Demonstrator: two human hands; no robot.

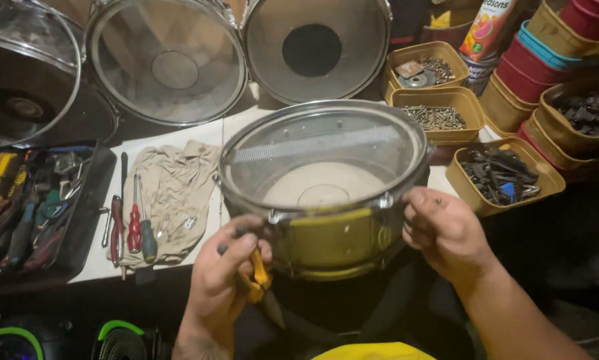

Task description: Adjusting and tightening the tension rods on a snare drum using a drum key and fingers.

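Snare drum (326, 193) sits tilted at centre, near edge of bench (179, 140), between both hands. Left hand (223, 280) w/ grip clenched on yellow-handled pliers (259, 280), touching drum's near-left rim. Right hand (443, 230) pinches lug on right rim, grip closed on it.
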